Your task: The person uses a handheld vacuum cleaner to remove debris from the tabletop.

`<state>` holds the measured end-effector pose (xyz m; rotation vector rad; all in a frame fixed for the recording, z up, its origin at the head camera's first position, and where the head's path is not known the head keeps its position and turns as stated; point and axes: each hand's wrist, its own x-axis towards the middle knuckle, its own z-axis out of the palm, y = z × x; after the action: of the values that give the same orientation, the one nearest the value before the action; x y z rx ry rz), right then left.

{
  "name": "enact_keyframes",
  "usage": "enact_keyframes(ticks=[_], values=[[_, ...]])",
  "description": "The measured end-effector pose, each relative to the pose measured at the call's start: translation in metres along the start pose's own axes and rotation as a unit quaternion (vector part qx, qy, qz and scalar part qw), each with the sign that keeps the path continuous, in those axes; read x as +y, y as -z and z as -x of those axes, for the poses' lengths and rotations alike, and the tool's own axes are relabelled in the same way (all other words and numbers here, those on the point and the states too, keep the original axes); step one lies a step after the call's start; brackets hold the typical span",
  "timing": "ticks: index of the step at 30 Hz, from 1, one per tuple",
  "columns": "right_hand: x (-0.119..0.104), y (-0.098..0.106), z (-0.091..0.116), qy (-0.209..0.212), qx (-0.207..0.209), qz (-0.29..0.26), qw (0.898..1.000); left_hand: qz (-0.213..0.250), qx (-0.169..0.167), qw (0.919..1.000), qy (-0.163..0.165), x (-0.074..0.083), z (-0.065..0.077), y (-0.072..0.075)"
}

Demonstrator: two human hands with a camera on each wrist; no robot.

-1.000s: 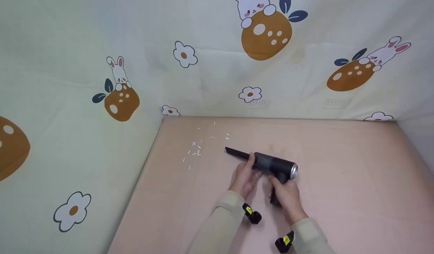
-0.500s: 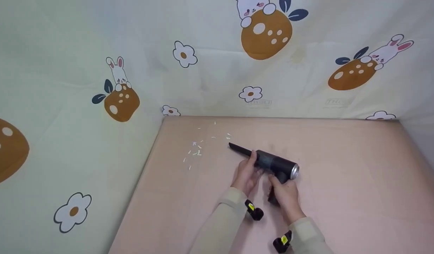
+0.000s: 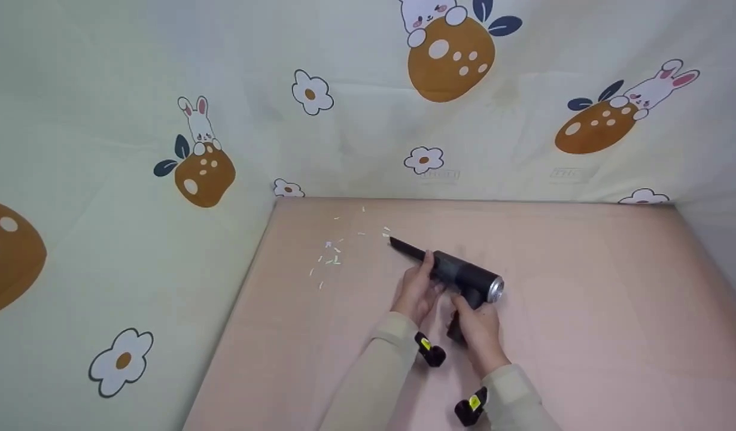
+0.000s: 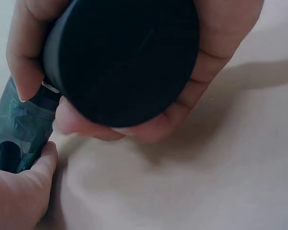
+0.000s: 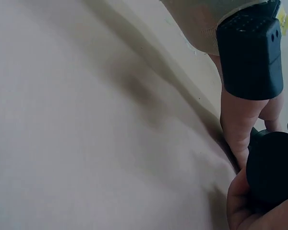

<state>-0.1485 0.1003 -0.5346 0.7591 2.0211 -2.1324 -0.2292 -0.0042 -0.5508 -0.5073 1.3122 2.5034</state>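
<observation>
A black handheld vacuum cleaner (image 3: 473,275) is held in both hands, its slim nozzle (image 3: 407,248) pointing to the far left. My left hand (image 3: 414,293) holds the front of the body, thumb on top near the nozzle's base. In the left wrist view that hand lies against the see-through dust cup (image 4: 26,122). My right hand (image 3: 480,326) grips the handle, and its round black end (image 4: 129,62) fills much of the left wrist view. Close by the nozzle tip lie a couple of small white scraps (image 3: 386,235); several more scraps (image 3: 333,260) are scattered farther left.
The scraps lie on a pinkish-beige tabletop (image 3: 583,317). Pale cloth walls (image 3: 356,131) printed with rabbits, fruit and flowers rise along its back and sides. A black camera (image 3: 431,350) is strapped to the left wrist, another camera (image 3: 471,407) to the right.
The vacuum cleaner's nozzle tip has moved slightly away from me and right, up to the white scraps. My right hand has shifted a little left with the handle. Both hands keep their hold.
</observation>
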Motion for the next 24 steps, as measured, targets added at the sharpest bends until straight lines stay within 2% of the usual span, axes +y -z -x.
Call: enact_keyframes(ticks=[5,9,13,16,24], values=[[-0.002,0.001,-0.006,-0.020,0.016,-0.011,1.000,-0.020,-0.003,0.9998,0.002,0.003,-0.002,0.000],[-0.005,0.003,-0.013,-0.040,0.013,-0.033,0.999,-0.048,0.006,0.9988,0.001,0.007,-0.003,-0.001],[-0.009,0.005,-0.020,-0.049,0.010,-0.061,0.997,-0.057,0.013,0.9983,-0.003,0.007,-0.006,-0.002],[-0.009,0.004,-0.022,-0.042,0.018,-0.062,0.997,-0.048,0.009,0.9988,-0.007,0.007,-0.009,-0.004],[-0.008,-0.003,-0.017,0.000,0.050,0.005,0.999,0.004,-0.006,1.0000,-0.006,0.004,-0.014,-0.005]])
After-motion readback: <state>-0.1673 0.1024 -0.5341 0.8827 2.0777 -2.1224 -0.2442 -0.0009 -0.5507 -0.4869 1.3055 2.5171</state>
